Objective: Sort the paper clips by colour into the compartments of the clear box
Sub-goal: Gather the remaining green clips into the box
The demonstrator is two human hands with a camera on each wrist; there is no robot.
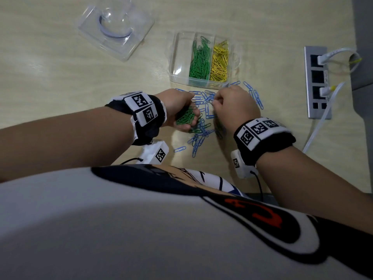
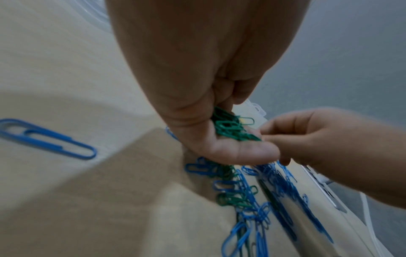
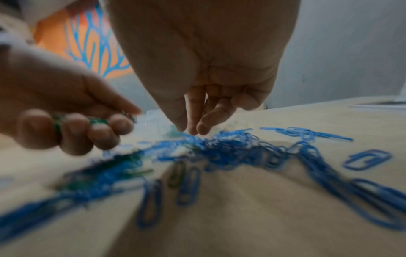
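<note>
The clear box (image 1: 177,57) stands on the table beyond my hands. Green clips (image 1: 199,61) fill its middle compartment, yellow clips (image 1: 220,59) the right one, and the left one shows none. My left hand (image 1: 189,110) is cupped around a bunch of green clips (image 2: 230,128). To its right, my right hand (image 1: 215,102) points down with thumb and fingertips (image 3: 193,128) drawn together on the blue clip pile (image 3: 230,147). Blur hides whether it pinches one. A few loose green clips (image 1: 198,128) lie mixed among the blue.
A clear plastic lid (image 1: 116,27) lies at the far left. A grey power strip (image 1: 317,81) with white cables (image 1: 323,120) runs along the right edge. One stray blue clip (image 1: 179,149) lies near my body. Blue clips also spread right of the box (image 1: 256,96).
</note>
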